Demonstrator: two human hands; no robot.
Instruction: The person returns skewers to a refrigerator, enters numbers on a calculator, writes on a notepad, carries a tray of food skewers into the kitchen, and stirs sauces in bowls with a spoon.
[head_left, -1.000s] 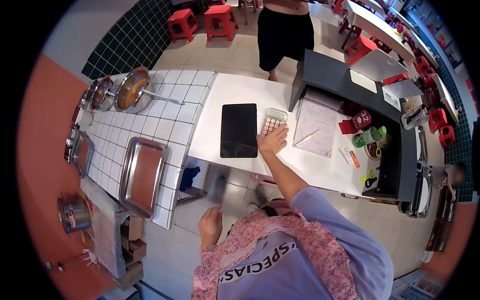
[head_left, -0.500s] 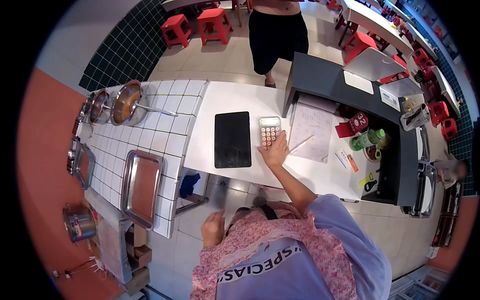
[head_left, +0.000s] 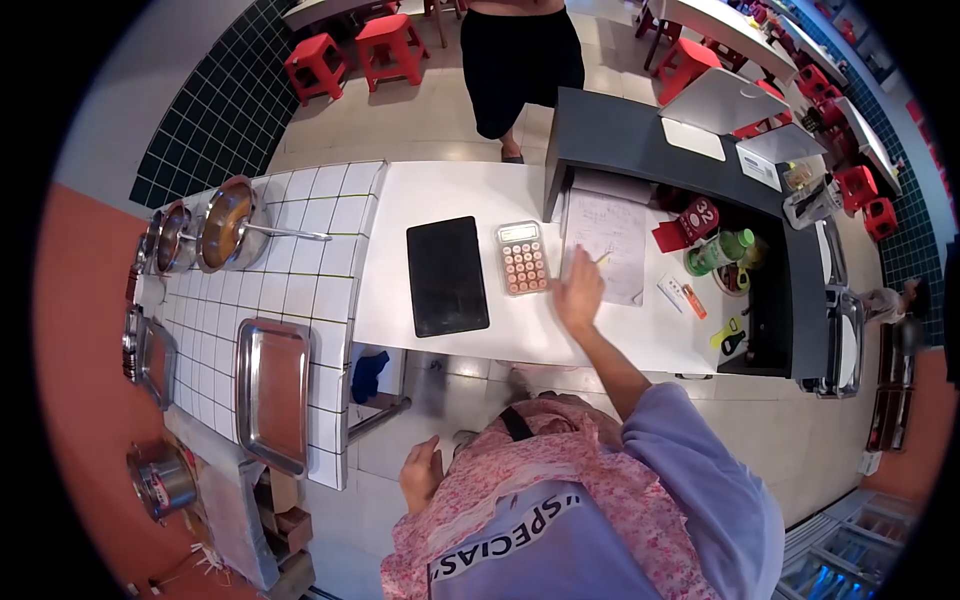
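Right hand (head_left: 578,290): over the left edge of the written sheets (head_left: 622,235), just right of the calculator (head_left: 522,272) and apart from it. Fingers extended and close together, pointing away from the body. Part of the pen (head_left: 604,259) shows beside the fingers, over the sheets; the rest is hidden. Grip: cannot tell whether it is clamped on the pen or apart from it. Contact with the paper also unclear.

Left hand (head_left: 421,475): low, in front of the apron (head_left: 540,445), well apart from the counter (head_left: 400,190). Fingers loosely bent; palm side hidden, so grip state cannot be told.

Calculator lies flat on the counter, keys up, between the dark tablet (head_left: 447,277) and the sheets. Tablet flat, its screen dark.

Right of the sheets: red "32" sign (head_left: 697,217), green bottle (head_left: 718,252), small white card (head_left: 670,291) and, beside it, an orange lighter (head_left: 694,301). Nearer the body lie a yellow item (head_left: 725,332) and a black item (head_left: 733,344), side by side.

Left, on the tiled surface (head_left: 300,275): rectangular metal tray (head_left: 273,395).
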